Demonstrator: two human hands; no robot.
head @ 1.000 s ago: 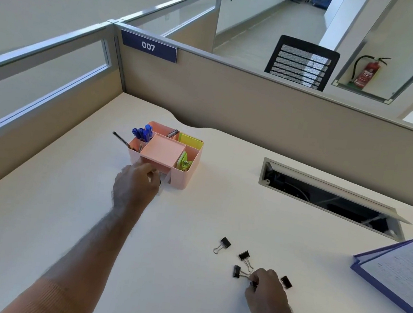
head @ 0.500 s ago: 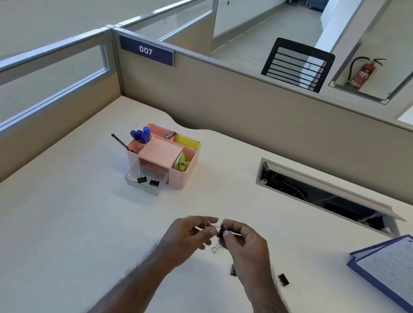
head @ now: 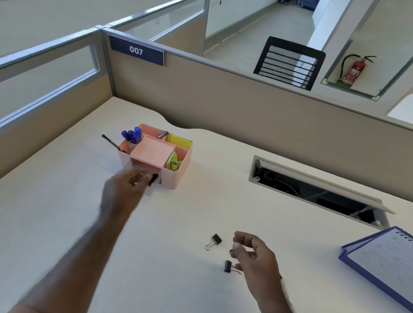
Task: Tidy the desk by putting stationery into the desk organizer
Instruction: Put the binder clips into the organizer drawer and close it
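The pink desk organizer (head: 175, 176) stands on the desk at the back left, with blue pens (head: 132, 135) in one compartment. My left hand (head: 121, 190) reaches to its front, where the clear drawer (head: 150, 191) is mostly hidden behind my fingers. The hand is blurred and seems to pinch a black binder clip (head: 153, 177) at its fingertips. My right hand (head: 255, 257) hovers low over the desk with loosely curled fingers and holds nothing. One black binder clip (head: 216, 240) lies just left of it and another (head: 228, 266) lies below its thumb.
A blue spiral notebook (head: 393, 265) lies at the right edge of the desk. An open cable hatch (head: 312, 189) is set in the desk at the back right. Beige partition panels (head: 257, 110) close the desk at the back and left.
My hands met over the middle of the desk half a second ago. My left hand has since moved up to the organizer's drawer with a clip. My right hand has dropped back over the loose clips.
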